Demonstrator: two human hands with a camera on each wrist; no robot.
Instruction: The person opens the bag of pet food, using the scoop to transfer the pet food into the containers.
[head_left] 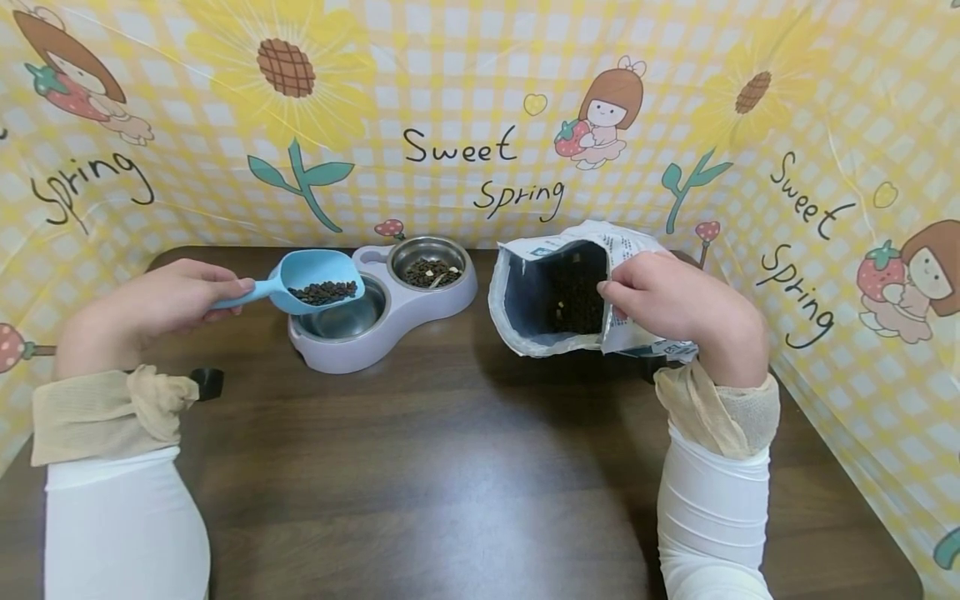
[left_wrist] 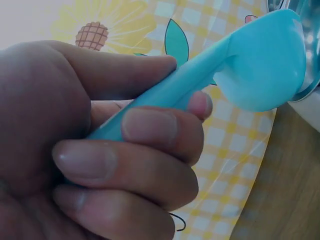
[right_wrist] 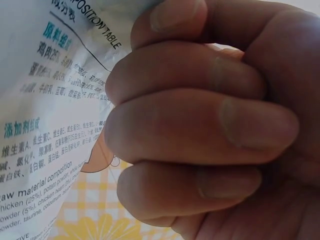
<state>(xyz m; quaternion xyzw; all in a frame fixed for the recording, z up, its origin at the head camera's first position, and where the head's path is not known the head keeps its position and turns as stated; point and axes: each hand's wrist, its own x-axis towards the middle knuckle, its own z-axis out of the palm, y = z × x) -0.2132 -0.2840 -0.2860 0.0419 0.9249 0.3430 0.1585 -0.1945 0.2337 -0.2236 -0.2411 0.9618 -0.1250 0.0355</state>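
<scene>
My left hand (head_left: 191, 296) grips the handle of a light blue scoop (head_left: 315, 275), fingers curled round it in the left wrist view. Brown kibble (head_left: 324, 292) lies in the scoop, which is over the left steel bowl (head_left: 348, 321) of a pale lilac double pet feeder (head_left: 337, 354). Kibble with some pale bits sits in the right steel bowl (head_left: 427, 265). On the right, my right hand (head_left: 660, 300) pinches the rim of a white food bag (head_left: 637, 246). The bag's mouth gapes toward the left, showing dark kibble (head_left: 577, 292) inside. Printed text covers the bag in the right wrist view.
A dark brown wooden table (head_left: 450, 467) spreads below the hands. Yellow checked cloth (head_left: 465, 75) with flowers and figures hangs behind and along both sides. Small black pieces show by the left cuff (head_left: 112, 417) and under the bag.
</scene>
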